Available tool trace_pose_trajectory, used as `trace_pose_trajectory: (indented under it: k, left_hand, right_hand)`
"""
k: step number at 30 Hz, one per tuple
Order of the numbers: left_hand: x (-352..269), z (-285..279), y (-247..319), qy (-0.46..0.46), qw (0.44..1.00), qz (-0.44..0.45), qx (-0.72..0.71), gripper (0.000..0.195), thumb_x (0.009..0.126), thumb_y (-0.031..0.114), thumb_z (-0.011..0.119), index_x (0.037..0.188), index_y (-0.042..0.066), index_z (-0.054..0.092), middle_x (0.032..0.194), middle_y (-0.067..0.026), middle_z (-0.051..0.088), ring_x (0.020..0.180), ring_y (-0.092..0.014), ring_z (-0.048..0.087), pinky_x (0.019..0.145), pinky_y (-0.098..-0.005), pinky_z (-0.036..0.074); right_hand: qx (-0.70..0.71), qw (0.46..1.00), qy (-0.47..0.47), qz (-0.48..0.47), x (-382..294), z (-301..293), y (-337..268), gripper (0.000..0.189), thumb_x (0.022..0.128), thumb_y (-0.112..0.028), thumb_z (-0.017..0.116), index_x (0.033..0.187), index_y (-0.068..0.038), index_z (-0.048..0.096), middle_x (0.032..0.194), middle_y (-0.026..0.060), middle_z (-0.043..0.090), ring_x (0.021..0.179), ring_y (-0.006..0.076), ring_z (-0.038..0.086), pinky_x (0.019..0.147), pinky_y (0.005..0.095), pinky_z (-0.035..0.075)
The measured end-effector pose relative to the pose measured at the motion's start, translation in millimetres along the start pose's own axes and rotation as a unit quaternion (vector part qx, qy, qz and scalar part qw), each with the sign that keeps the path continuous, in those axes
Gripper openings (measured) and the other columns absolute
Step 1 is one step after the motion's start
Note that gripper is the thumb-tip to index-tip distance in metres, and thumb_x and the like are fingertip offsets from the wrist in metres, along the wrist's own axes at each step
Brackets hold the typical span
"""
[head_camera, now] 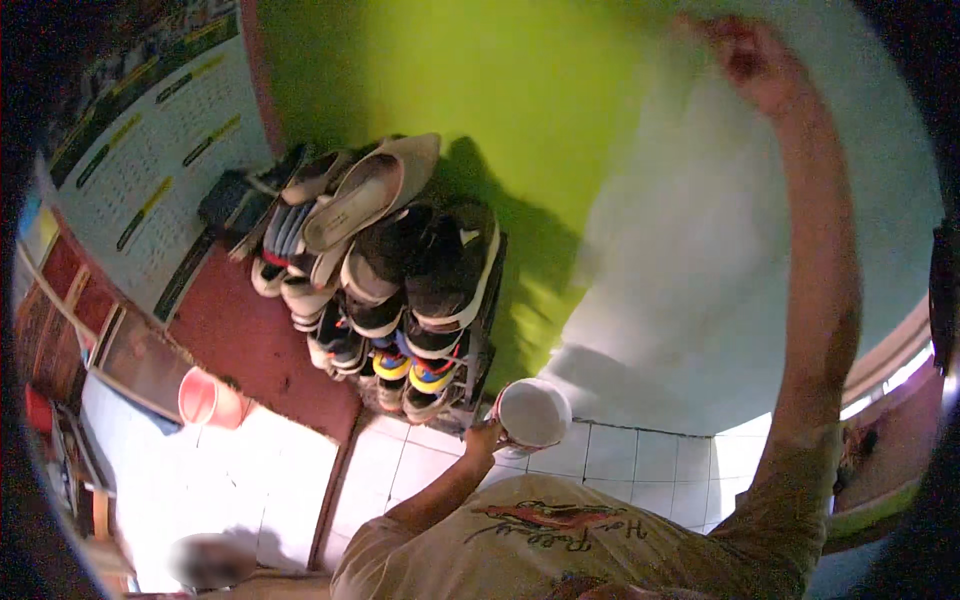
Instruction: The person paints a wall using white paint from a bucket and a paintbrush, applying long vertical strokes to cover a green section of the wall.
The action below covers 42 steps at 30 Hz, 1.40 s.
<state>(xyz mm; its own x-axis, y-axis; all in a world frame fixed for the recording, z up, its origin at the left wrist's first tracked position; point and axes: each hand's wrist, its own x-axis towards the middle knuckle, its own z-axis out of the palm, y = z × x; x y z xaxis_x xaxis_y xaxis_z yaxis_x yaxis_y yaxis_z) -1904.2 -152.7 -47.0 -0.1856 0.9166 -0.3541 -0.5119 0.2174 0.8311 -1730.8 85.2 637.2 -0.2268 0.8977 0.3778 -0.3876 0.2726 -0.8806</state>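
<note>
My left hand [484, 437] grips the side of a white plastic bucket [556, 391] in front of my shirt. The inside of the bucket looks white; how full it is I cannot tell. High at the upper right, my right arm reaches up along the wall. My right hand [750, 64] is blurred there, its fingers curled; whether it holds something is unclear. Bright green paint [487, 67] covers the left part of the wall. A pale whitish area [675, 225] spreads over the right part, below and beside my right hand.
A rack crowded with shoes [450, 262] stands against the green wall, left of the bucket. Beyond it hangs a calendar [165, 150] above a maroon surface [247, 322]. A pink container [210, 401] and a person's blurred head [214, 559] are at lower left, over white floor tiles [427, 480].
</note>
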Motion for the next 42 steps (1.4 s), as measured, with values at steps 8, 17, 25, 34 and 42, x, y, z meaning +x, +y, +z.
trace_pose_trajectory:
  k: [8, 17, 25, 34, 42]
  left_hand:
    - [-13.7, 47.9, 22.1, 0.116, 0.987, -0.078, -0.075, 0.021, 0.083, 0.016, 0.062, 0.088, -0.004, 0.059, 0.071, -0.0077, 0.059, 0.065, -0.021, 0.059, 0.052, -0.0371, 0.052]
    - [-35.3, 27.8, 28.3, 0.045, 0.986, -0.087, -0.133, 0.016, 0.078, 0.013, 0.058, 0.087, 0.0, 0.055, 0.081, -0.0081, 0.056, 0.078, -0.022, 0.057, 0.073, -0.0407, 0.052]
    - [-37.3, 18.4, 9.6, 0.023, 0.998, 0.04, 0.043, 0.018, 0.069, 0.004, 0.06, 0.087, 0.002, 0.057, 0.079, -0.0097, 0.056, 0.07, -0.023, 0.058, 0.066, -0.0342, 0.053]
    - [-50.6, 28.3, 38.8, 0.096, 0.989, -0.112, -0.032, 0.016, 0.08, 0.009, 0.051, 0.085, -0.006, 0.055, 0.077, -0.012, 0.058, 0.069, -0.022, 0.061, 0.065, -0.0349, 0.056]
    - [-43.7, 30.7, 43.3, 0.089, 0.986, -0.132, -0.045, 0.024, 0.082, 0.02, 0.06, 0.086, -0.003, 0.054, 0.08, -0.0105, 0.054, 0.075, -0.022, 0.059, 0.073, -0.0375, 0.053]
  right_hand:
    - [-0.226, 0.966, -0.047, -0.117, 27.9, -79.6, 27.5, 0.026, 0.09, -0.021, 0.049, 0.108, -0.003, 0.053, 0.088, 0.0014, 0.054, 0.065, 0.0072, 0.046, 0.057, 0.0203, 0.041]
    - [-0.148, 0.981, 0.074, 0.103, -127.8, -115.6, 349.1, 0.039, 0.088, -0.051, 0.042, 0.085, -0.012, 0.046, 0.074, -0.0005, 0.044, 0.058, 0.0103, 0.045, 0.045, 0.0261, 0.042]
    - [-0.079, 0.904, 0.176, 0.382, -245.1, -155.3, 508.4, 0.039, 0.09, -0.05, 0.037, 0.082, -0.012, 0.044, 0.053, 0.0012, 0.041, 0.038, 0.0135, 0.035, 0.037, 0.033, 0.037]
    - [0.108, 0.88, 0.172, 0.43, -190.5, -129.6, 445.6, 0.03, 0.091, -0.02, 0.041, 0.115, -0.005, 0.048, 0.054, -0.0017, 0.043, 0.04, 0.0086, 0.033, 0.041, 0.0261, 0.036]
    - [0.058, 0.931, 0.093, 0.348, -152.6, -100.4, 313.9, 0.017, 0.089, -0.019, 0.045, 0.081, -0.006, 0.052, 0.056, -0.0014, 0.046, 0.039, 0.0089, 0.035, 0.038, 0.0253, 0.032]
